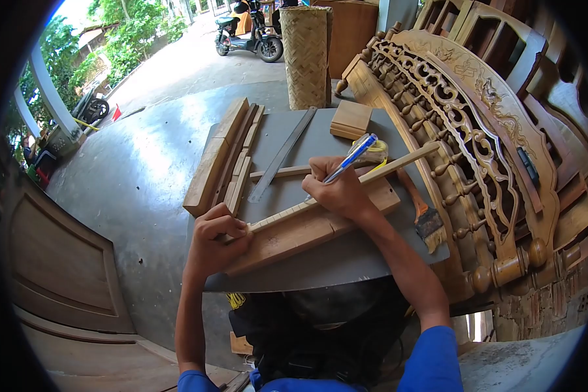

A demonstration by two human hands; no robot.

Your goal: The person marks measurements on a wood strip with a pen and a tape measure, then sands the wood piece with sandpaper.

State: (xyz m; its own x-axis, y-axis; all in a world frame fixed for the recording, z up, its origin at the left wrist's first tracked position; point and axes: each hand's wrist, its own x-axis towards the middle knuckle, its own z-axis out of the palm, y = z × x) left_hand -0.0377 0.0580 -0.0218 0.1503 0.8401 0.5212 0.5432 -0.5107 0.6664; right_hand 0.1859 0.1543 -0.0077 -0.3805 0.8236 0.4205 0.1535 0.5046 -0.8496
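My left hand (219, 236) is closed round the near left end of a thin wooden strip (408, 159). The strip lies slantwise along a thicker wooden block (291, 236) and has a row of marks across part of it. In my right hand (338, 189) is a blue and white pen (353, 159), its tip down at the strip about midway along. Beyond the hands a flat metal ruler (282, 155) lies on the grey board (268, 282). A paintbrush (427, 221) rests right of my right forearm.
Several wooden bars (217, 160) lie at the board's left side. A small wooden block (351, 119) sits at its far edge, before a woven bamboo roll (308, 59). Carved wooden panels (496, 124) lean along the right. Door panels (59, 261) are at left; a scooter (249, 36) stands behind.
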